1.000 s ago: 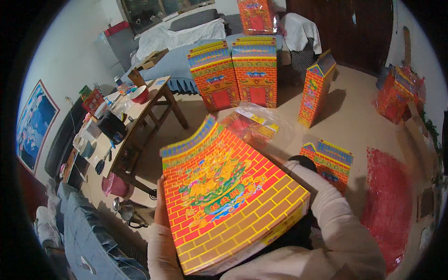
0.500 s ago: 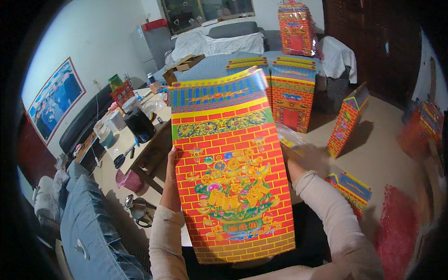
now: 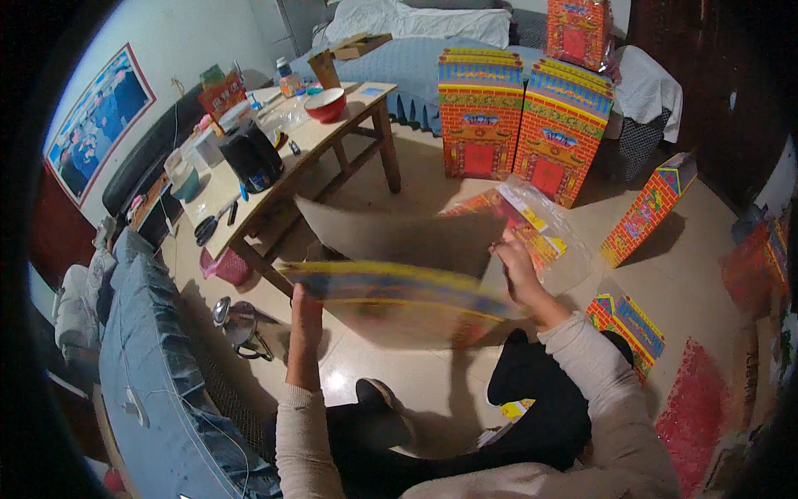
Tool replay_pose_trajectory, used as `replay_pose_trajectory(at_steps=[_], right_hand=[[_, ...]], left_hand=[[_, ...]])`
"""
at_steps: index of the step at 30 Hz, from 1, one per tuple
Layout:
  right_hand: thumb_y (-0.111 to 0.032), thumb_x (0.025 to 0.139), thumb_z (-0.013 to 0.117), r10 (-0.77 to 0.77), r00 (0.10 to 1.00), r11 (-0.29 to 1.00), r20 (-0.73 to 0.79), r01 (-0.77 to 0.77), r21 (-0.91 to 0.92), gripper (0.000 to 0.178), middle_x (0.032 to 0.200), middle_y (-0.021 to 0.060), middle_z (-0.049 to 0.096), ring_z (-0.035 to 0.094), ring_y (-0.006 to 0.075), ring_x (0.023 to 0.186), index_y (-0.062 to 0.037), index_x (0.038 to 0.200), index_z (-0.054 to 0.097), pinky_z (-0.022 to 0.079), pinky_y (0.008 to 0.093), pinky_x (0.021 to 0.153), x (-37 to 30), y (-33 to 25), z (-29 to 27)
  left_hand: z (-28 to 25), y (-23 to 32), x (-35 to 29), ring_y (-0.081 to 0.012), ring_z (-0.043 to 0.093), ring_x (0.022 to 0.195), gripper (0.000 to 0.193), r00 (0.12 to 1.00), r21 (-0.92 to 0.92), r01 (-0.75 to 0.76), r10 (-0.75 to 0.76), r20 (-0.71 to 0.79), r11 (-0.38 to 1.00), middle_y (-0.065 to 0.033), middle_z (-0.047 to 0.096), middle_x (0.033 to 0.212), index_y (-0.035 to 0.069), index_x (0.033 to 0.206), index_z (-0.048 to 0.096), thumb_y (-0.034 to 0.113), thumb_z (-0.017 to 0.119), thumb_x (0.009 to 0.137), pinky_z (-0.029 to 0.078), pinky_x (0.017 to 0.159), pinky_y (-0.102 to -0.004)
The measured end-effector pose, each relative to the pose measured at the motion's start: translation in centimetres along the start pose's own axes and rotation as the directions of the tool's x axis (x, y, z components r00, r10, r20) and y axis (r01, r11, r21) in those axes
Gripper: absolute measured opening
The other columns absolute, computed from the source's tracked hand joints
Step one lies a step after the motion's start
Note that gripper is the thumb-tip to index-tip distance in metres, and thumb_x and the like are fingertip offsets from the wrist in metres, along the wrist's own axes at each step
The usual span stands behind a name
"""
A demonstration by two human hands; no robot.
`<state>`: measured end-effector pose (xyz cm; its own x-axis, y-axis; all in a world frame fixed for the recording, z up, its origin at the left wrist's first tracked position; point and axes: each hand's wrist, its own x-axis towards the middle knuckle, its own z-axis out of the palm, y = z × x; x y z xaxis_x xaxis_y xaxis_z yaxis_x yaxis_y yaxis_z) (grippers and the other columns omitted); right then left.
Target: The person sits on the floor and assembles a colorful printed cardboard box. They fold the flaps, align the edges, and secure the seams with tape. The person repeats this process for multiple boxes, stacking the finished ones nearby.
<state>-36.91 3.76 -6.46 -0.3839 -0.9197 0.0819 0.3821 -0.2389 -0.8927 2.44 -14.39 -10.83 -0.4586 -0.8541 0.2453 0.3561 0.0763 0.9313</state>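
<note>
Between my hands, above the floor, I hold a printed cardboard house box (image 3: 399, 287), tipped so that its open top and plain grey inside show. Motion blurs its yellow, blue and red front panel. My left hand (image 3: 307, 320) is closed on the left corner, thumb along the edge. At the right side, the closed fingers of my right hand (image 3: 522, 279) pinch the rim. Just past the box lie flat red printed sheets (image 3: 519, 220) with clear plastic wrap. My legs in black trousers (image 3: 540, 407) are below.
Two finished brick-print boxes (image 3: 480, 125) stand by the bed, with a wrapped one (image 3: 576, 33) behind. A narrow printed piece (image 3: 648, 208) stands to the right. On the left, a wooden table (image 3: 349, 112) carries a red bowl (image 3: 326, 105) and a black kettle (image 3: 252, 158).
The box has swung from upright, facing me, to lower and tipped, its flattened shape now spread open with the inside showing. My right hand has come into view on its rim.
</note>
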Motion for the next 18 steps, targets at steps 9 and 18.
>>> replay_pose_trajectory(at_steps=[9, 18], right_hand=[[-0.034, 0.113, 0.044, -0.187, 0.980, 0.952, 0.073, 0.199, -0.233, 0.043, 0.135, 0.0087, 0.061, 0.055, 0.0183, 0.129, -0.0028, 0.141, 0.055, 0.040, 0.0342, 0.112, -3.8, 0.2, 2.7], [-0.034, 0.101, 0.072, -0.325, 0.942, 0.752, 0.079, 0.309, -0.583, 0.047, 0.117, 0.0124, 0.068, 0.065, 0.0207, 0.110, 0.0013, 0.131, 0.062, 0.051, 0.0345, 0.098, -5.7, -1.3, 3.3]], left_hand=[[0.3, 1.3, -1.7, -0.0233, 0.036, 0.152, 0.075, 0.977, 0.023, 0.020, -0.014, -0.211, 1.000, -0.0111, 0.031, 0.168, 0.013, 0.161, 0.035, 0.060, 0.051, 0.105, 0.027, 0.125, -0.0434], [11.5, 6.5, -3.2, -0.0301, 0.026, 0.158, 0.089, 0.685, 0.770, -0.463, 0.728, -0.004, 0.440, -0.0168, 0.028, 0.169, 0.011, 0.163, 0.027, 0.023, 0.077, 0.090, 0.017, 0.128, -0.0464]])
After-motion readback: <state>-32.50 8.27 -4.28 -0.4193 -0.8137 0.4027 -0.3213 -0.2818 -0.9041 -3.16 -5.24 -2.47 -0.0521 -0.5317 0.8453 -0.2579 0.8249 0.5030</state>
